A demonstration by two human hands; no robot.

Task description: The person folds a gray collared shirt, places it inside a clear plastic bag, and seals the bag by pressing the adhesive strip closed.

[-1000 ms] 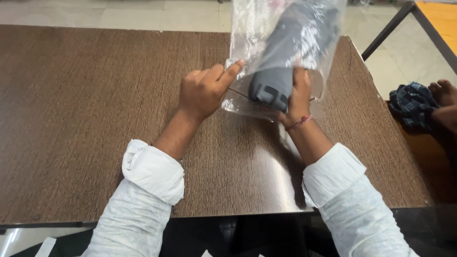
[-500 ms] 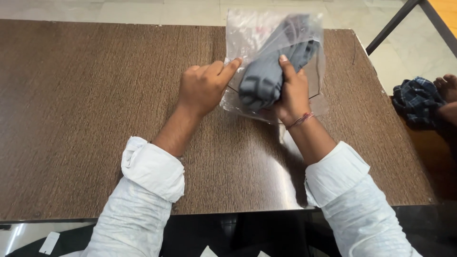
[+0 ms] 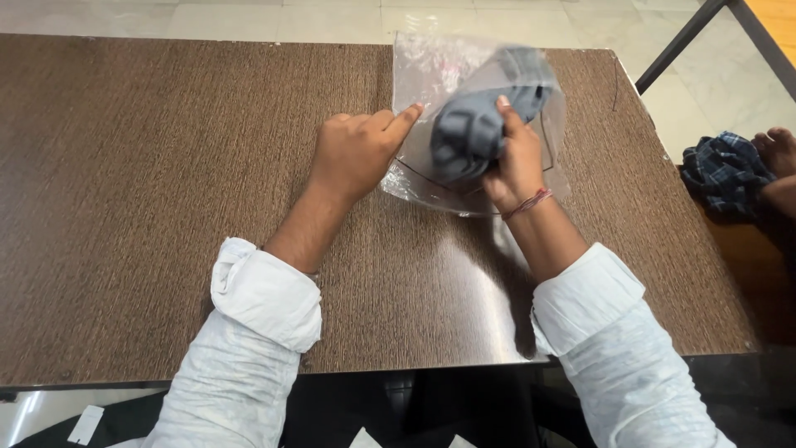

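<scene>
A clear plastic bag [image 3: 431, 70] lies on the dark wood-grain table [image 3: 166, 166], right of the middle. Inside it is a bunched grey cloth [image 3: 473, 124]. My right hand [image 3: 514, 158] is closed around the cloth at the bag's near end; a thin red thread circles that wrist. My left hand [image 3: 356, 153] rests on the bag's left edge, fingers curled, the forefinger pressing the plastic down. Both arms wear rolled white sleeves.
Another person's hand [image 3: 779, 153] and a dark checked cloth [image 3: 730, 170] are at the far right, beyond the table edge. A dark metal leg [image 3: 680, 41] crosses the tiled floor at top right. Paper scraps lie on the floor below the near edge.
The bag with the grey cloth, held upright a second ago, has come down flat on the table. My right hand has bunched the cloth tighter. The left hand stayed on the bag's edge.
</scene>
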